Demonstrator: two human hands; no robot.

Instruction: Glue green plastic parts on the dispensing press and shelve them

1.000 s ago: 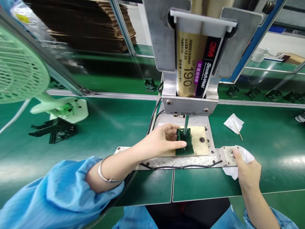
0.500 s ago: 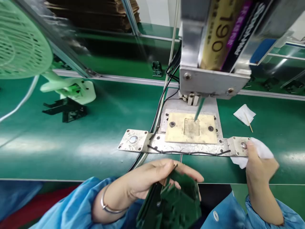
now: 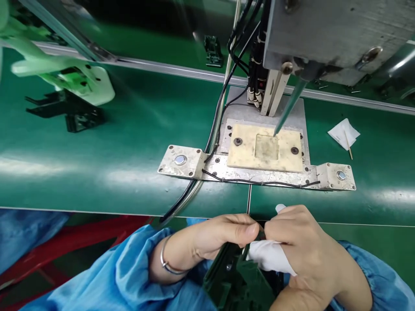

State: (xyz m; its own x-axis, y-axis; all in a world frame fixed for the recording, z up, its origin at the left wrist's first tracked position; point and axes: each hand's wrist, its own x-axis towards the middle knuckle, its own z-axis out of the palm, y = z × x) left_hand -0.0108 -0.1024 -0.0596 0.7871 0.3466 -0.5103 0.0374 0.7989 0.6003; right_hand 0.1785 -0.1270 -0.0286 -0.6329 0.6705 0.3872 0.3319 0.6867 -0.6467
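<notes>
Gripped between thumb and fingers of left hand point(image 3: 214, 235): dark green plastic part point(image 3: 240, 280), held low at the near table edge, close to the body. Right hand point(image 3: 304, 246) is closed round a white wipe point(image 3: 270, 257); wipe is pressed against top of the part, just beside the left thumb tip. Both hands touching or nearly so over the part. Part's lower end is cut off by frame bottom; exact shape cannot be told. Metal bangle point(image 3: 167, 265) is seen on left wrist, blue sleeves point(image 3: 123, 276) on both arms.

Beyond the hands, on green table point(image 3: 97, 164): metal fixture plate point(image 3: 256, 175) with round buttons at each end. Cream block point(image 3: 265, 149) with a square recess is bolted on it, recess bare. Dispenser nozzle point(image 3: 287, 112) is angled down from metal housing point(image 3: 337, 34) above, tip just over recess edge. Black cables point(image 3: 220, 112) run from housing past fixture's left side.

Further out: folded white tissue w/ thin stick point(image 3: 345, 134) to the right, well apart from fixture. Pale green fan base point(image 3: 71, 80) and black bracket point(image 3: 71, 114) at far left. Small dark part point(image 3: 213, 51) sits on the belt behind the rail.
</notes>
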